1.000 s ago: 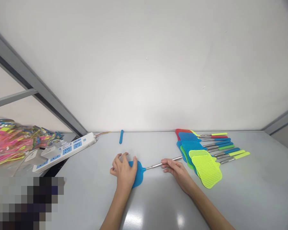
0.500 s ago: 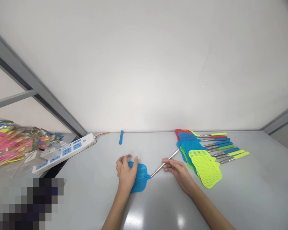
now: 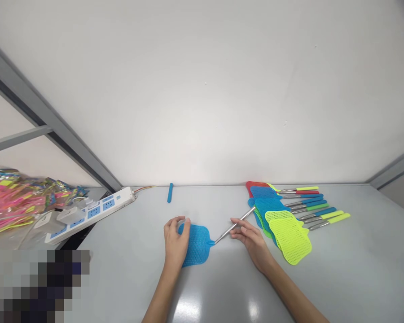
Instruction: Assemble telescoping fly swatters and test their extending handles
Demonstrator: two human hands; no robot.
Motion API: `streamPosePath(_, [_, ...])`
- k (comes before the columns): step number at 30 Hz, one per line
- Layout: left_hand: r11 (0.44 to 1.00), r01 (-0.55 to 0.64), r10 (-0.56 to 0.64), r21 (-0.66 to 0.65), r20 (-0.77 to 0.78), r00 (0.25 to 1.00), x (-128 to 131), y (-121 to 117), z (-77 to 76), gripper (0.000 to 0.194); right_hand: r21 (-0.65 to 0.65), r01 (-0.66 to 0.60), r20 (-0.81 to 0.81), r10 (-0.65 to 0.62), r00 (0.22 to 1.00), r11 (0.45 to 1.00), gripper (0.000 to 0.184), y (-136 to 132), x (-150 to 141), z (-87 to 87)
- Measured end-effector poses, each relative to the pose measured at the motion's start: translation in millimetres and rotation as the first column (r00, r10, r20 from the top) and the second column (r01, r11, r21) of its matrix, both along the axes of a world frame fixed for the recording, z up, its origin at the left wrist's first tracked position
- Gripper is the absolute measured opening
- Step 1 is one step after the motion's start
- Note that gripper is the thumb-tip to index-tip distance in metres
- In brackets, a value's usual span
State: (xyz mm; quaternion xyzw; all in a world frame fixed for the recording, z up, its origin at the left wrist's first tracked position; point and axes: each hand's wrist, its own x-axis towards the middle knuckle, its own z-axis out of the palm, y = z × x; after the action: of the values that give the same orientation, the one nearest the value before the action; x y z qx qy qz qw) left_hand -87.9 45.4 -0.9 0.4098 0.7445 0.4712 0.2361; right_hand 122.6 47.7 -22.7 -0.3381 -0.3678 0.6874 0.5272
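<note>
Left hand is on the near-left end of a blue plastic mesh fly swatter, which lies flat on the table, centre-near. Fingers curl over the swatter's left edge; can't tell if it's a firm grip or just pressing down. Thin steel shaft runs from the swatter head up & right, tilted off the table toward the far right. Right hand is at the shaft, thumb & index appear pinched on it, other fingers loosely bent under.

Just right of that hand: overlapping stack of red, blue, green & lime mesh swatters, w/ a lime-yellow mesh swatter head on the near side. Their steel handles w/ coloured plastic grips fan out to the right.

Far edge of the white table: short blue plastic rod, lying alone. Far left: white power strip w/ blue socket panels, orange-yellow wires at its end. Beyond it, a heap of pink & yellow items in shiny packaging. Near-left corner is a pixelated blur, can't tell what's there. Grey metal beam runs along the white wall.
</note>
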Motion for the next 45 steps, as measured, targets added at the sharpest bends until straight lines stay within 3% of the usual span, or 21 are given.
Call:
streamPosePath(6, [0.999,-0.04,0.036,0.017,0.198,0.979,-7,0,-2.3,0.036,0.03,0.016,0.01,-0.016,1.0,0.999,0.028,0,1,-0.2])
streamPosePath(12, [1.0,-0.006,-0.003,0.021,0.422,0.906,-9,2,-3.4,0.041,0.05,0.061,0.015,-0.062,0.998,0.997,0.028,0,0,-2.2])
streamPosePath(18, [0.995,0.089,-0.098,0.043,0.553,0.827,-6,2,-4.8,0.045,0.098,0.165,-0.008,-0.165,0.986,0.981,0.027,1,2,-3.5])
streamPosePath(24, [0.962,0.264,-0.24,0.071,0.682,0.691,-2,-1,-4.8,0.038,0.081,0.183,-0.078,-0.176,0.981,0.98,0.028,3,7,-4.4])
streamPosePath(32, [0.987,0.157,-0.072,-0.044,0.744,0.665,4,-2,5.9,0.036,0.045,0.16,-0.101,-0.155,0.983,0.986,0.026,4,7,-3.7])
streamPosePath(45, [0.956,0.273,-0.129,-0.106,0.683,0.719,6,-2,10.7,0.038,0.013,0.178,-0.135,-0.175,0.975,0.984,0.022,6,10,-3.0])
